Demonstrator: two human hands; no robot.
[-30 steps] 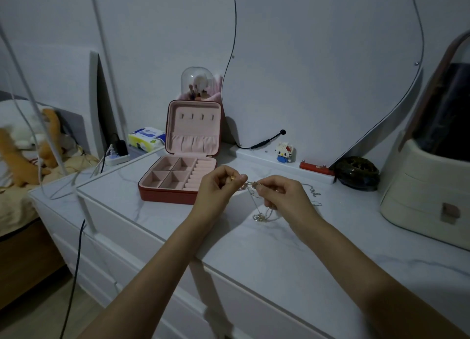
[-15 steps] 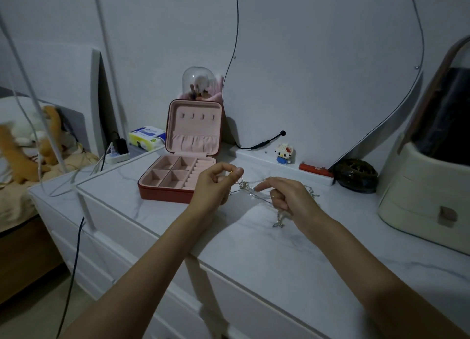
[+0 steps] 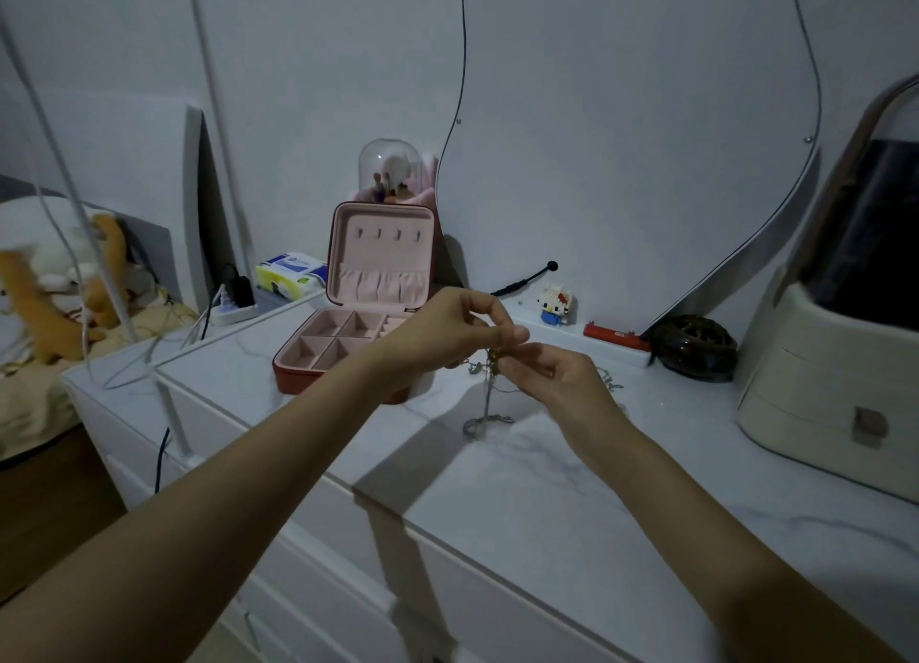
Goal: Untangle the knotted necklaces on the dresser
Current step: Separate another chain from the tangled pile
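Nearby, open jewelry box [image 3: 348, 336] beside left hand [image 3: 447, 334] and right hand [image 3: 562, 384], each grip pinching knotted necklaces [image 3: 490, 364].

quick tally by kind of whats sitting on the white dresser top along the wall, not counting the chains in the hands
jewellery box: 1, open
toy block figure: 1
red bar-shaped item: 1
dark round dish: 1
cream drawer case: 1
Total: 5

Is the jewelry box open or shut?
Open. The jewelry box has its lid standing upright at the back, showing the pink lining and hooks. The compartments in view look empty; the left hand hides part of the tray.
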